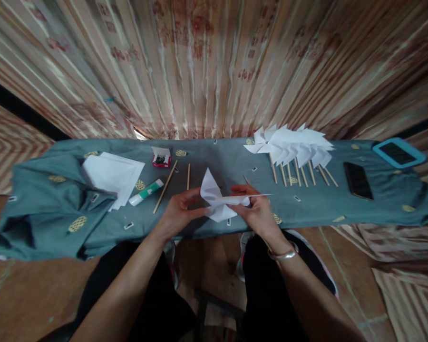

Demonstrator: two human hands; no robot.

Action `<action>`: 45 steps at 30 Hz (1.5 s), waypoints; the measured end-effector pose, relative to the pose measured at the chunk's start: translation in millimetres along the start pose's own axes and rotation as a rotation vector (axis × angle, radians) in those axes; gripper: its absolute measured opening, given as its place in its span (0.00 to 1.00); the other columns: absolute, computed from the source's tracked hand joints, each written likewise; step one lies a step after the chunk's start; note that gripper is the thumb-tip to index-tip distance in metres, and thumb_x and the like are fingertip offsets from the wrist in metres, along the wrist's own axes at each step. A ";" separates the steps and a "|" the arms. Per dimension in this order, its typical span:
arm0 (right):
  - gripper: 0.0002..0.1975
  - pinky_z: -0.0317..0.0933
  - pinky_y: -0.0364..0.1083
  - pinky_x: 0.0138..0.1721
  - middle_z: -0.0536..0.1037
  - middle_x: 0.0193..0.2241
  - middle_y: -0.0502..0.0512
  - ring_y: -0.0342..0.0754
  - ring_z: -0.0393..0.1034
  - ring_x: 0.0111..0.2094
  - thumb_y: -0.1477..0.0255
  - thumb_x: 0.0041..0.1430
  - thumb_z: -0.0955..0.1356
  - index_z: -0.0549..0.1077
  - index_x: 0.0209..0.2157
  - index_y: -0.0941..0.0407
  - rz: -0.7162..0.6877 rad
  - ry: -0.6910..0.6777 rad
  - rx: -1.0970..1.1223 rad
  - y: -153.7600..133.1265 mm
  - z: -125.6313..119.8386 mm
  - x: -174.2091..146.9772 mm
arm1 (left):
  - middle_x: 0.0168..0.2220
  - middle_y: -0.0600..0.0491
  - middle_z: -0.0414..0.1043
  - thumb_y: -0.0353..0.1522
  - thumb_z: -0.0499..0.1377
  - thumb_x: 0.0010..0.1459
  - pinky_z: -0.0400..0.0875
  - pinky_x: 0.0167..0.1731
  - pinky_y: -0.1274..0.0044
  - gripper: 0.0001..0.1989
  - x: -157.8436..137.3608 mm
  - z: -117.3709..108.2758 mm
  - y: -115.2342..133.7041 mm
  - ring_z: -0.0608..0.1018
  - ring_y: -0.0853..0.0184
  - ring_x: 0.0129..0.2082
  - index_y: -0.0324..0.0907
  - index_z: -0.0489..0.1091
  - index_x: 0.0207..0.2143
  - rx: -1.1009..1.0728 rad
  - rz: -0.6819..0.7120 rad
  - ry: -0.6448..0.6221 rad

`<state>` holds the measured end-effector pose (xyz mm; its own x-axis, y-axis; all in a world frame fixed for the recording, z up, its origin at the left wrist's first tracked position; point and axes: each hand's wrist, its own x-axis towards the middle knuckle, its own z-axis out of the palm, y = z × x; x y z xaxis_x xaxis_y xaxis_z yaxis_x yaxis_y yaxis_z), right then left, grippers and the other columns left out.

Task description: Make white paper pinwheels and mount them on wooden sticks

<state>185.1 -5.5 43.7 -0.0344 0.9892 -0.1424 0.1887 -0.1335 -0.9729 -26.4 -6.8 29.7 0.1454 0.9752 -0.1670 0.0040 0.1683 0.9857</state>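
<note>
Above the front of the cloth-covered table, both my hands grip one white paper pinwheel (219, 202) with folded blades. My left hand (181, 209) pinches its left side between thumb and fingers. On the other side, my right hand (255, 206) is closed on the paper, and one blade juts out past it to the right. No stick shows on this pinwheel. Two wooden sticks lie close by: a longer slanted stick (165, 186) and a shorter-looking stick (189, 176), whose lower end is hidden behind my left hand.
A stack of white paper (116, 173) lies left, beside a green-and-white glue tube (146, 192). Behind it is a small red box (161, 157) of dark pieces. Several finished pinwheels on sticks (292, 145) overlap at the right. Further right are a phone (358, 180) and a blue-framed tablet (399, 152).
</note>
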 end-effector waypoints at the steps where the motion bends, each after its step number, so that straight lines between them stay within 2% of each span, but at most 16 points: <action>1: 0.21 0.68 0.45 0.28 0.82 0.33 0.53 0.49 0.75 0.29 0.66 0.42 0.75 0.75 0.41 0.57 -0.018 0.026 -0.023 -1.3 -3.0 -1.5 | 0.46 0.47 0.79 0.35 0.71 0.39 0.72 0.50 0.67 0.23 2.3 -7.1 -0.2 0.78 0.57 0.48 0.41 0.77 0.41 0.043 0.031 0.036; 4: 0.19 0.69 0.46 0.32 0.82 0.36 0.54 0.50 0.77 0.33 0.68 0.47 0.73 0.74 0.43 0.56 -0.101 0.085 -0.122 -1.7 -9.2 -6.2 | 0.45 0.46 0.78 0.37 0.65 0.47 0.73 0.47 0.66 0.20 15.1 -25.1 -8.3 0.79 0.58 0.45 0.40 0.76 0.43 0.177 0.093 0.158; 6: 0.16 0.69 0.47 0.36 0.82 0.35 0.52 0.49 0.77 0.35 0.71 0.51 0.71 0.74 0.44 0.54 -0.206 0.081 -0.204 -0.7 -10.5 -10.1 | 0.45 0.46 0.76 0.37 0.62 0.52 0.74 0.44 0.67 0.19 26.1 -31.9 -17.6 0.79 0.60 0.40 0.39 0.74 0.45 0.397 0.150 0.263; 8: 0.17 0.68 0.48 0.40 0.82 0.34 0.51 0.49 0.77 0.36 0.75 0.53 0.68 0.72 0.46 0.53 -0.358 0.059 -0.293 -0.5 -10.1 -14.6 | 0.45 0.45 0.74 0.36 0.62 0.53 0.74 0.42 0.68 0.20 36.0 -34.3 -26.9 0.78 0.62 0.36 0.39 0.72 0.48 0.651 0.180 0.315; 10: 0.17 0.67 0.50 0.42 0.81 0.35 0.51 0.49 0.76 0.38 0.76 0.57 0.66 0.70 0.48 0.52 -0.546 0.037 -0.390 -2.1 -9.5 -19.2 | 0.45 0.46 0.74 0.34 0.62 0.53 0.72 0.42 0.69 0.21 43.2 -34.0 -34.6 0.78 0.62 0.36 0.39 0.71 0.50 0.823 0.196 0.313; 13: 0.15 0.65 0.52 0.44 0.81 0.37 0.55 0.51 0.75 0.39 0.74 0.61 0.66 0.68 0.50 0.53 -0.794 0.029 -0.486 -6.9 -10.1 -25.1 | 0.41 0.47 0.76 0.31 0.62 0.52 0.71 0.42 0.69 0.22 49.1 -32.5 -42.1 0.77 0.61 0.36 0.38 0.70 0.50 0.913 0.194 0.274; 16: 0.17 0.64 0.52 0.44 0.80 0.38 0.57 0.52 0.75 0.40 0.72 0.62 0.67 0.66 0.53 0.54 -0.907 0.021 -0.510 -12.0 -12.4 -29.3 | 0.35 0.49 0.77 0.27 0.61 0.50 0.71 0.40 0.70 0.21 52.8 -31.0 -44.9 0.77 0.62 0.34 0.38 0.72 0.48 0.842 0.157 0.272; 18: 0.18 0.64 0.53 0.45 0.80 0.39 0.58 0.52 0.74 0.41 0.71 0.63 0.66 0.66 0.54 0.55 -0.928 0.020 -0.511 -14.4 -14.1 -31.3 | 0.32 0.50 0.77 0.27 0.61 0.48 0.71 0.39 0.70 0.19 54.2 -28.7 -43.2 0.77 0.63 0.32 0.38 0.74 0.45 0.704 0.118 0.282; 21: 0.19 0.64 0.53 0.46 0.80 0.39 0.58 0.52 0.74 0.41 0.74 0.63 0.65 0.65 0.56 0.56 -0.940 0.035 -0.516 -16.9 -15.4 -33.4 | 0.31 0.51 0.78 0.31 0.63 0.47 0.71 0.38 0.71 0.14 51.9 -21.2 -32.1 0.78 0.64 0.32 0.38 0.77 0.38 0.354 0.080 0.278; 24: 0.21 0.65 0.51 0.44 0.80 0.38 0.57 0.50 0.74 0.39 0.76 0.62 0.65 0.64 0.57 0.55 -0.940 0.042 -0.543 -19.1 -15.2 -34.8 | 0.32 0.51 0.78 0.36 0.67 0.45 0.71 0.37 0.73 0.12 41.1 -10.9 -11.6 0.77 0.65 0.32 0.40 0.78 0.34 0.068 0.118 0.182; 26: 0.22 0.65 0.51 0.43 0.80 0.38 0.57 0.50 0.75 0.39 0.75 0.63 0.65 0.63 0.58 0.55 -0.934 0.033 -0.560 -20.4 -14.8 -35.3 | 0.31 0.53 0.77 0.35 0.67 0.47 0.71 0.36 0.75 0.11 30.4 -4.9 2.1 0.76 0.67 0.32 0.42 0.80 0.34 0.044 0.144 0.093; 28: 0.21 0.66 0.51 0.44 0.80 0.38 0.57 0.51 0.75 0.39 0.74 0.64 0.65 0.63 0.58 0.54 -0.923 0.025 -0.563 -21.1 -14.7 -35.2 | 0.31 0.53 0.76 0.34 0.67 0.48 0.71 0.35 0.77 0.08 19.5 -0.9 11.0 0.76 0.68 0.32 0.44 0.80 0.33 0.038 0.162 0.055; 32: 0.20 0.66 0.53 0.44 0.80 0.37 0.57 0.52 0.75 0.39 0.71 0.66 0.63 0.63 0.59 0.54 -0.912 0.023 -0.528 -20.4 -15.6 -32.8 | 0.32 0.51 0.76 0.34 0.67 0.50 0.71 0.33 0.76 0.05 4.6 1.7 11.9 0.77 0.67 0.32 0.44 0.81 0.31 0.060 0.134 -0.021; 40: 0.19 0.66 0.52 0.44 0.80 0.37 0.55 0.51 0.75 0.39 0.71 0.66 0.64 0.63 0.57 0.52 -0.891 0.054 -0.522 -18.6 -15.7 -29.4 | 0.32 0.50 0.77 0.34 0.66 0.49 0.71 0.33 0.75 0.06 -2.1 5.4 9.4 0.77 0.66 0.32 0.43 0.81 0.31 0.062 0.087 -0.040; 45: 0.21 0.67 0.53 0.45 0.80 0.39 0.52 0.52 0.75 0.42 0.72 0.63 0.67 0.64 0.57 0.47 -0.792 0.088 -0.519 -16.9 -15.8 -31.1 | 0.31 0.49 0.77 0.36 0.66 0.49 0.70 0.35 0.75 0.08 -2.4 9.9 10.5 0.77 0.64 0.33 0.43 0.81 0.31 0.074 0.044 -0.044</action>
<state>198.5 -33.1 67.5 -0.2693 0.7843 0.5589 0.5553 0.6006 -0.5753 -17.0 -8.8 40.6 0.1908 0.9737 -0.1244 0.0700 0.1129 0.9911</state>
